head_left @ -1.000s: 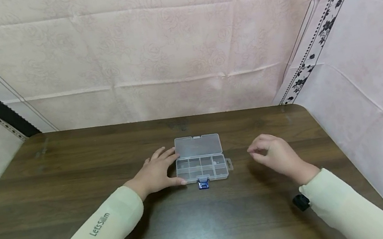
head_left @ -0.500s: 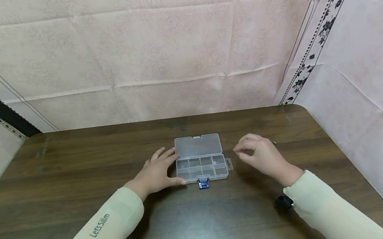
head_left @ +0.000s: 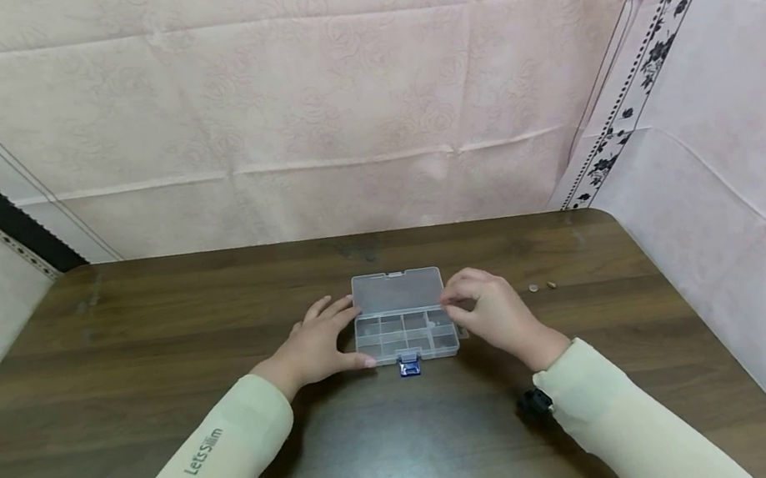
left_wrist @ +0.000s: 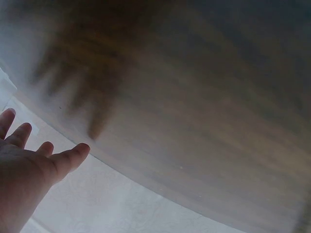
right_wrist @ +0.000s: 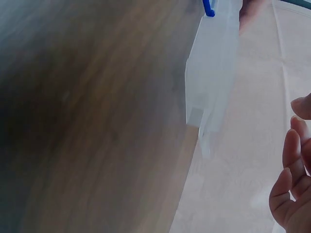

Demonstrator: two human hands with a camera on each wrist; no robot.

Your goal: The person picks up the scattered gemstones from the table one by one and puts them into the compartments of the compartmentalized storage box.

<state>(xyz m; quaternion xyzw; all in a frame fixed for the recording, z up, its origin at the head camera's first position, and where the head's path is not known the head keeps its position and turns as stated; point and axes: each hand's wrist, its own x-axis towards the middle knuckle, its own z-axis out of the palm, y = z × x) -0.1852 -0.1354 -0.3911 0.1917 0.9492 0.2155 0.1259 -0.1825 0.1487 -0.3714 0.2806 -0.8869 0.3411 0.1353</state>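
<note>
Right hand (head_left: 492, 309) has moved to the box (head_left: 398, 294), fingers bunched, any hold unclear; left hand (head_left: 313, 349), fingers spread, seemingly steadies it.

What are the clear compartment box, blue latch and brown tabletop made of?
Clear rectangular box: likely smooth plastic, being translucent. Small blue latch: probably glossy plastic, showing bright highlights. Brown tabletop: wood or laminate by its grain; soft glare suggests satin finish.

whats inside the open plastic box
Small compartments; the one at back right holds a tiny pale speck, too small to identify. The right hand partly covers that compartment, so anything beneath it is hidden.
</note>
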